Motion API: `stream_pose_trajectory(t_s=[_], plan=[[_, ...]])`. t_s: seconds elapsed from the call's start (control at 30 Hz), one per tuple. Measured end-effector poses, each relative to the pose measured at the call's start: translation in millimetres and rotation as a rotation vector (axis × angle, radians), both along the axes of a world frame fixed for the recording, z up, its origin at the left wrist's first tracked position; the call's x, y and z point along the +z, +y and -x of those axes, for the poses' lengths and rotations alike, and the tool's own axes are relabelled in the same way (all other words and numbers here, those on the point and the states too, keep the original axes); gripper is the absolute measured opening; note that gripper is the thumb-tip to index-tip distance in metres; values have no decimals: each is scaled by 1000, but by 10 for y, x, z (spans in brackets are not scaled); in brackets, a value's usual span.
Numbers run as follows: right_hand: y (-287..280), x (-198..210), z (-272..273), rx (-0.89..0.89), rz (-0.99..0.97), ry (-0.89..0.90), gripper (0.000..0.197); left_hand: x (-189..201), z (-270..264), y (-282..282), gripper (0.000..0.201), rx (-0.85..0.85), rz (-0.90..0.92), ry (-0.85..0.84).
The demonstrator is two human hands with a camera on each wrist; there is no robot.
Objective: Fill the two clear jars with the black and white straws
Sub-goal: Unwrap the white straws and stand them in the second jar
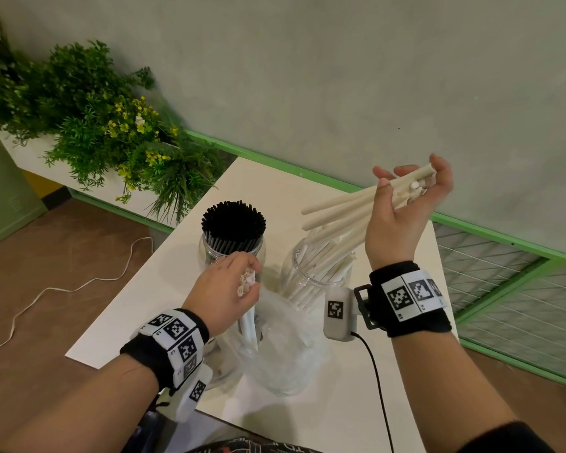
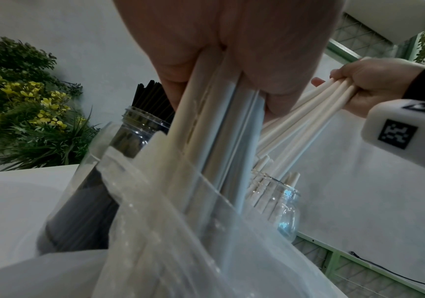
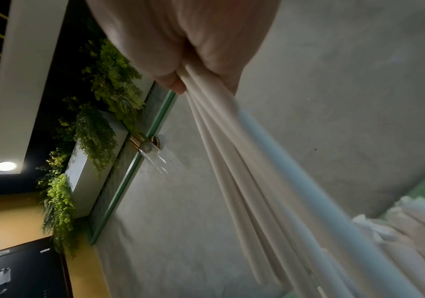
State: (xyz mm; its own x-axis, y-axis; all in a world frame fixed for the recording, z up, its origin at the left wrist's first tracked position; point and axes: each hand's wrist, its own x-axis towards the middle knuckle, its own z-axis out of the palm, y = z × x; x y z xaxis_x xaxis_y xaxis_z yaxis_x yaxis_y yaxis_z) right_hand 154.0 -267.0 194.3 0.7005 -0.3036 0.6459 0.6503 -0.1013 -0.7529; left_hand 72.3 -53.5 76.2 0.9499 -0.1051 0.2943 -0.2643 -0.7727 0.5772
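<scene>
Two clear jars stand on the white table (image 1: 307, 416). The left jar (image 1: 209, 253) is packed with black straws (image 1: 232, 223). The right jar (image 1: 291, 273) holds several white straws (image 1: 321, 266). My left hand (image 1: 245, 279) grips the tops of a few white straws (image 2: 206, 125) standing in a clear plastic bag (image 1: 285, 348) at the table's front. My right hand (image 1: 406, 188) is raised, palm up, gripping a slanted bundle of white straws (image 1: 337, 207) whose lower ends hang over the right jar. In the right wrist view my right hand (image 3: 201, 84) holds that bundle (image 3: 231, 161).
A planter of green plants with yellow flowers (image 1: 95, 125) stands at the back left. A white cable (image 1: 79, 286) lies on the brown floor. Green-framed wire mesh (image 1: 504, 289) runs along the right behind the table. A black cable (image 1: 379, 387) hangs from my right wrist camera.
</scene>
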Motion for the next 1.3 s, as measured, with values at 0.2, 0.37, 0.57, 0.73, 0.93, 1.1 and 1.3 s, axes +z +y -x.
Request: stream_pose_trajectory(t_s=[0.2, 0.37, 0.57, 0.73, 0.93, 1.1, 1.3], plan=[[-3, -120, -17, 11, 50, 20, 49, 21, 3, -20, 42, 0, -9, -2], [-19, -363, -49, 6, 64, 98, 51, 24, 14, -23, 42, -1, -12, 4], [-38, -559, -33, -17, 28, 176, 51, 18, 24, -36, 41, -2, -13, 3], [-64, -541, -17, -29, -4, 156, 53, 12, 22, -44, 40, -8, -12, -2], [3, -685, -73, 20, 11, 230, 53, 30, 17, -82, 45, -9, -30, -1], [95, -925, -122, 68, 136, 286, 52, 21, 12, -98, 44, -18, -39, 10], [42, -1277, -214, 23, 610, 352, 38, 27, 17, -92, 41, -18, -37, 7]])
